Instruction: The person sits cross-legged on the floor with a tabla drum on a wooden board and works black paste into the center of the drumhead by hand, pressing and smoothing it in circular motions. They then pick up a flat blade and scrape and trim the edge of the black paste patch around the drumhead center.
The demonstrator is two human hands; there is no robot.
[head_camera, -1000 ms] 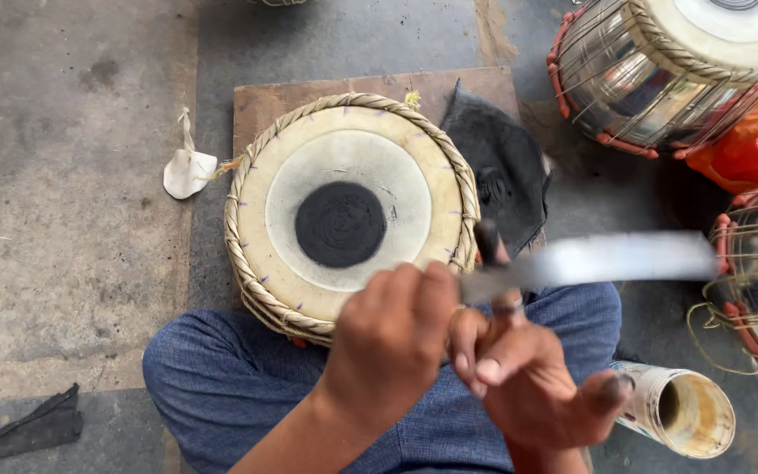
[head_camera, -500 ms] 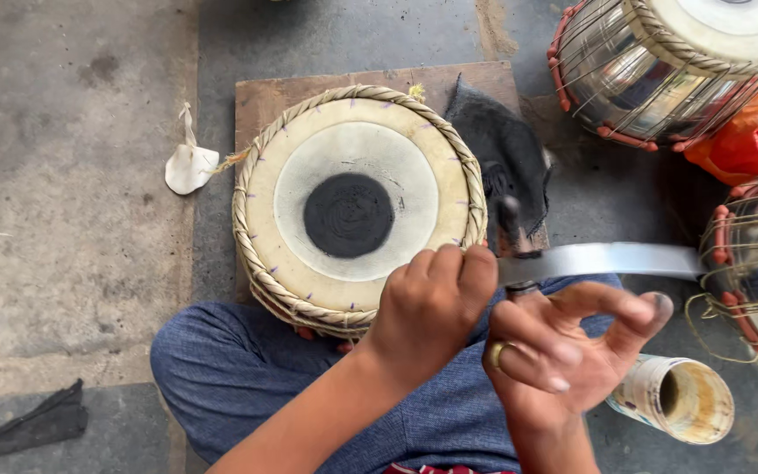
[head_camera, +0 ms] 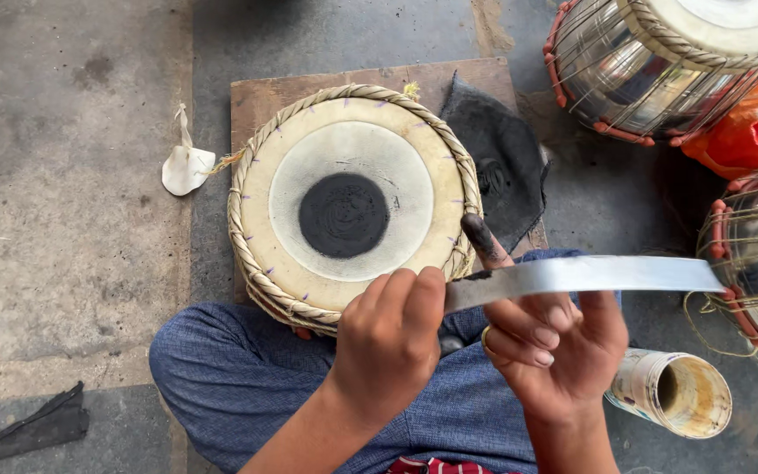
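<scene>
Left hand point(head_camera: 388, 338) closes in a fist over one end of a metal strip point(head_camera: 585, 274); right hand point(head_camera: 554, 342) grips the strip beside the drum point(head_camera: 348, 202).

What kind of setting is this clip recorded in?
Probably a drum maker's or repairer's floor workshop. A hand drum with a black centre patch sits on a wooden board on bare concrete, metal-bodied drums stand nearby, and both hands work a flat metal blade.

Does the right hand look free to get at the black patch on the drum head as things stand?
Probably not at once: the right hand holds the metal strip. The black patch itself lies uncovered just ahead.
</scene>
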